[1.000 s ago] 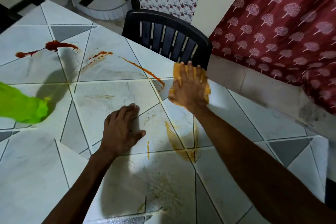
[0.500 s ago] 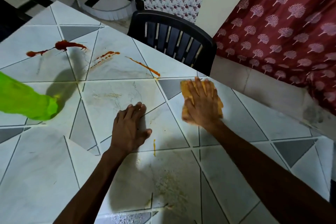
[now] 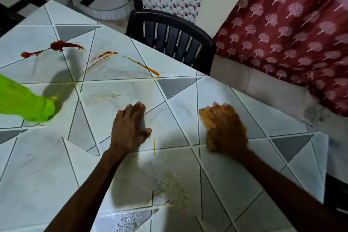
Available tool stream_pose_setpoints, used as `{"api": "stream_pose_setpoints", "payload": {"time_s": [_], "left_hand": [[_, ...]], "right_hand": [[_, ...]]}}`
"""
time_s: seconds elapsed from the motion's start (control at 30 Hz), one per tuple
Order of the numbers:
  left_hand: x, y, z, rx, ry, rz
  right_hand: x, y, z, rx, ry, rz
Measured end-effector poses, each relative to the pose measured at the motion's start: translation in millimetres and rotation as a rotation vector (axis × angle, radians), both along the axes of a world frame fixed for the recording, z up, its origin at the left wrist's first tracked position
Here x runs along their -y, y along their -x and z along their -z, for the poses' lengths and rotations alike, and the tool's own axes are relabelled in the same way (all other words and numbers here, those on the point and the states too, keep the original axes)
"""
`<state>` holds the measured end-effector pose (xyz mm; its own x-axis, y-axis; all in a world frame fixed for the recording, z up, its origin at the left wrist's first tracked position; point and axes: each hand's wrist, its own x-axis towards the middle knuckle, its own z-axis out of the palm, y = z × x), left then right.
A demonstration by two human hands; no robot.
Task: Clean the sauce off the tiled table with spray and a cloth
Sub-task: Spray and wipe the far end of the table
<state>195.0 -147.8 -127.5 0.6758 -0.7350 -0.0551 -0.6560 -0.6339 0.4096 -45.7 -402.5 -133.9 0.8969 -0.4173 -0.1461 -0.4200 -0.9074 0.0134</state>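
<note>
Where the cloth is found: an orange-yellow cloth (image 3: 203, 114) is pressed to the tiled table (image 3: 37, 175) under the right hand (image 3: 226, 130), toward the table's right corner; only its fringe is seen round the hand.
Right hand: blurred; it is laid palm down on the cloth, fingers seemingly stretched out, nothing being clenched.
Left hand (image 3: 130, 130): spread flat on the tiles near the table's middle, fingers straight, nothing grasped.
Sauce: a dark red blot (image 3: 60, 45) is seen toward the far left corner, orange streaks (image 3: 145, 67) toward the far edge, a short orange dash (image 3: 154, 146) just beside the left thumb, and a faint speckled smear (image 3: 169, 184) toward the near edge.
Spray: a green bottle (image 3: 22, 103) is seen at the table's left edge, partly cut off by the frame, apart from both hands.
Chair (image 3: 169, 37): dark, slatted, set against the far edge.
Curtain (image 3: 291, 34): red, tree-patterned, hung beyond the right corner.
</note>
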Motion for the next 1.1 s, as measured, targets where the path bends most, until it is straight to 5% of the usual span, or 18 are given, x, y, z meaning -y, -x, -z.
{"api": "stream_pose_setpoints", "payload": {"time_s": [0.13, 0.27, 0.47, 0.57, 0.7, 0.83, 0.97, 1.1], "left_hand": [[1.5, -0.3, 3.1, 0.028, -0.015, 0.003], [2.3, -1.1, -2.9, -0.004, -0.022, 0.009], [5.3, 3.4, -2.0, 0.018, 0.001, 0.009], [4.4, 1.4, 4.4, 0.037, -0.054, 0.016], [4.5, -3.3, 12.5, 0.034, -0.114, 0.031], [-1.3, -9.6, 5.9, -0.047, -0.024, 0.078], [-23.7, -29.2, -3.5, -0.179, 0.061, 0.074], [-70.6, -34.8, -7.4, -0.024, -0.022, 0.065]], "right_hand": [[-9.5, -96.4, 0.2, 0.044, -0.007, 0.340], [-97.2, -112.1, -1.0, 0.107, -0.085, 0.037], [-83.8, 35.8, 2.7, 0.092, -0.097, -0.181], [-23.6, 46.7, 8.9, -0.062, 0.000, 0.063], [-10.7, -71.4, 3.8, 0.015, 0.011, 0.402], [-88.3, -158.2, 0.0, 0.094, -0.070, 0.119], [-149.1, -93.4, -4.0, 0.086, -0.111, -0.097], [-113.9, -21.5, -2.4, 0.052, -0.105, -0.289]]}}
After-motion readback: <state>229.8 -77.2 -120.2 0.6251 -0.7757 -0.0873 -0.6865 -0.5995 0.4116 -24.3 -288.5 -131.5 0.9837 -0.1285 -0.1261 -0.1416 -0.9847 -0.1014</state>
